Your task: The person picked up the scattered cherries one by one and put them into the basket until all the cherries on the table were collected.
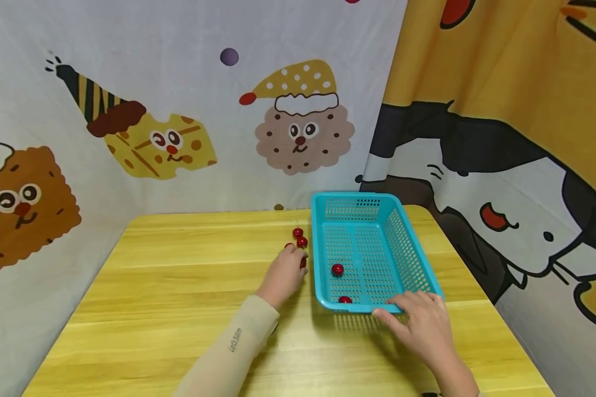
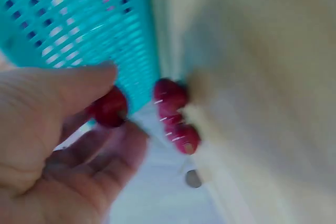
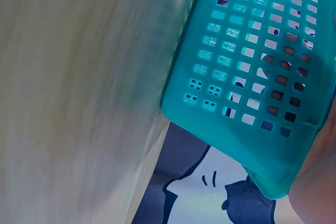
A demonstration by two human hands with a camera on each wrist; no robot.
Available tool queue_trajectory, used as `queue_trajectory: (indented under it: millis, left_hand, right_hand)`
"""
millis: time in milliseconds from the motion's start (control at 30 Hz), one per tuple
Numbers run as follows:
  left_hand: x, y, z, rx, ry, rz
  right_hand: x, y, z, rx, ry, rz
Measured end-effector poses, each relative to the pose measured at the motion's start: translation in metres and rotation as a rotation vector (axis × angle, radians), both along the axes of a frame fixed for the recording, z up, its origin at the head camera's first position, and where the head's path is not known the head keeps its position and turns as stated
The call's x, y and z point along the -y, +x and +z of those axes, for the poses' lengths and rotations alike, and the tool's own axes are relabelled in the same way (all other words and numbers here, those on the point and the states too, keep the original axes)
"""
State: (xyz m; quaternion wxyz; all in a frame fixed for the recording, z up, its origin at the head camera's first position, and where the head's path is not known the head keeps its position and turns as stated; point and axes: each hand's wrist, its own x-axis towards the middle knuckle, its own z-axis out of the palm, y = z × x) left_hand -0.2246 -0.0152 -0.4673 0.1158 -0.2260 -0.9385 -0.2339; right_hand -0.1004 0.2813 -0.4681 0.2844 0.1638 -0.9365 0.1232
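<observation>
My left hand pinches a dark red cherry between thumb and fingers, just left of the blue plastic basket. Beyond that hand, several more cherries lie close together on the table, partly covered by the fingers in the head view. Inside the basket are two cherries, one on the floor and the other by the near wall. At the near right corner, my right hand grips the basket's rim, thumb outside and fingers over the edge. Only part of this hand shows in the right wrist view.
The wooden table ends at a printed white curtain behind. A yellow curtain with a cartoon cat hangs along the right side. The basket's perforated walls rise beside the loose cherries.
</observation>
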Motion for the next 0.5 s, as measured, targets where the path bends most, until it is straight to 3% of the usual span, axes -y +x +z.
queue_trajectory:
  millis: [133, 233, 367, 500]
  left_hand:
    - [-0.004, 0.004, 0.028, -0.121, 0.205, -0.021]
    - [-0.014, 0.013, 0.046, -0.198, 0.273, -0.147]
    - [-0.035, 0.025, 0.053, -0.221, 0.203, -0.356]
    - [-0.055, 0.033, 0.047, -0.134, 0.087, -0.45]
  right_hand:
    - [0.0, 0.0, 0.0, 0.003, -0.001, -0.001]
    - [-0.001, 0.001, 0.0, 0.005, -0.005, -0.006]
    - [-0.001, 0.001, 0.001, -0.003, 0.0, 0.0]
    - [0.0, 0.0, 0.0, -0.01, 0.006, 0.008]
